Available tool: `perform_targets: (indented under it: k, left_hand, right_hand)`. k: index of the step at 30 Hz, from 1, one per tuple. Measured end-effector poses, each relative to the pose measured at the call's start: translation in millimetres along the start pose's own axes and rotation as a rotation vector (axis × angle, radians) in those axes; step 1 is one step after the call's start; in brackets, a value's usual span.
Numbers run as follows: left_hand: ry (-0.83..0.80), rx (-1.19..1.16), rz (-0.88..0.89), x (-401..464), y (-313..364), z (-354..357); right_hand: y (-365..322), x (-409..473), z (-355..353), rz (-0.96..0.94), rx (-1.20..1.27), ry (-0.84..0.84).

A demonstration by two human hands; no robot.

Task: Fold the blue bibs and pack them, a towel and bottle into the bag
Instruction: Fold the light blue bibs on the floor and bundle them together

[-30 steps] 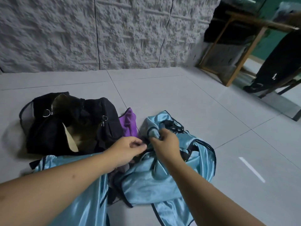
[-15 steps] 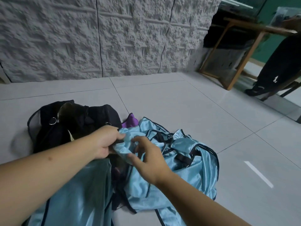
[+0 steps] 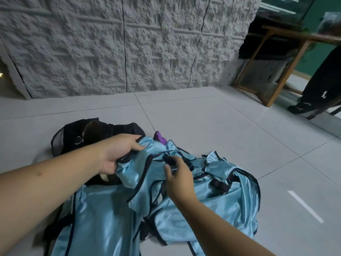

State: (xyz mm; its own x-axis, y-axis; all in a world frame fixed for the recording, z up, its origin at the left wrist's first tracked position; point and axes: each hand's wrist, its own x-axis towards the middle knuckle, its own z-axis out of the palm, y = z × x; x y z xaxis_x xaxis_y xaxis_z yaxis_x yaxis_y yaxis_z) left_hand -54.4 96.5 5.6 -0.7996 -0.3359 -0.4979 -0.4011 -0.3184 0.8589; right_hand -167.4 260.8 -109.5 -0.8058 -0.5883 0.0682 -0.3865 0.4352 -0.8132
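A: Start on the left. What about the bag?

B: The black bag [image 3: 70, 137] lies slumped on the tiled floor [image 3: 203, 122] at centre left of the frame, its mouth open and facing up. Something pale shows inside, but I cannot tell what it is. A metal ring hangs on its front.

A: And the hands?

B: The left hand [image 3: 118, 154] sits at mid-frame, just in front of the bag, its fingers curled round the bunched top edge of a blue bib [image 3: 147, 163], thumb on the shiny cloth. The right hand [image 3: 177, 178] is right of it, lower, fingers loosely bent and a little apart, fingertips touching the black trim cords of the same pile; whether it really pinches them I cannot tell.

A: How do the bibs lie?

B: Crumpled, no clear long axis. One flatter bib [image 3: 96, 218] stretches from the bag toward the lower left edge. The heap of blue bibs [image 3: 230, 191] spreads to centre right.

A: Anything else?

B: A purple cloth [image 3: 160, 138] peeks out between bag and bibs, just behind them. A wooden table frame [image 3: 273, 74] stands at upper right by the rough grey wall [image 3: 129, 43].
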Motion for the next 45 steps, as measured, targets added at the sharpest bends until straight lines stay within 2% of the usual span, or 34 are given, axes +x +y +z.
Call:
perform_targets:
  k: [7, 12, 15, 17, 19, 21, 23, 24, 27, 29, 32, 35, 39, 41, 45]
  left_hand:
    - [0.03, 0.013, -0.05, -10.5, 1.1, -33.2]
    - [0.094, 0.034, -0.095, -13.1, 0.0, -52.0]
    - [0.183, -0.009, -0.092, -8.5, -4.0, -57.1]
    - [0.263, -0.06, -0.061, -1.4, -6.3, -57.9]
    - [0.314, -0.127, -0.026, 0.1, -6.3, -56.7]
    - [0.26, -0.155, -0.009, -3.7, -3.0, -53.1]
    - [0.223, -0.178, -0.004, -8.3, 1.9, -48.0]
    - [0.215, -0.216, -0.003, -9.4, 3.4, -47.1]
    - [0.18, -0.385, 0.015, -14.8, 8.6, -46.9]
    - [0.119, -0.485, 0.075, -24.2, 12.6, -46.5]
    - [0.023, -0.536, 0.202, -40.5, 12.5, -49.1]
    - [0.034, -0.468, 0.231, -41.2, 5.2, -61.2]
    - [0.337, -0.296, 0.198, -24.3, -5.9, -80.7]
    - [0.464, -0.286, 0.187, -16.6, -10.7, -89.1]
    - [0.574, -0.316, 0.091, -11.5, -16.9, -98.4]
  right_hand:
    - [-15.9, 16.7, -19.6, 0.012, -0.05, 0.071]
    - [-23.1, 27.0, -38.0, 0.039, 0.079, 0.176]
    - [-21.2, 20.6, -31.2, 0.067, 0.155, 0.06]
    - [-6.2, 16.1, -15.9, 0.079, -0.09, -0.064]
    - [7.8, 3.5, 2.9, 0.126, -0.355, -0.333]
    - [12.9, -16.4, 20.5, 0.233, -0.32, -0.546]
    - [11.1, -34.8, 35.6, 0.255, -0.231, -0.563]
    - [9.9, -41.5, 44.0, 0.204, -0.273, -0.545]
    - [3.4, -53.7, 63.7, 0.027, -0.588, -0.571]
    - [-2.1, -56.2, 72.5, -0.066, -0.711, -0.584]
    - [0.1, -52.3, 75.9, -0.092, -0.797, -0.505]
    - [5.8, -45.7, 65.5, -0.102, -0.711, -0.422]
    - [-8.0, -29.2, 30.1, -0.091, -0.425, -0.156]
    - [-19.1, -18.0, 10.1, -0.105, -0.288, -0.042]
    - [-50.7, 2.2, -27.8, -0.09, -0.001, 0.134]
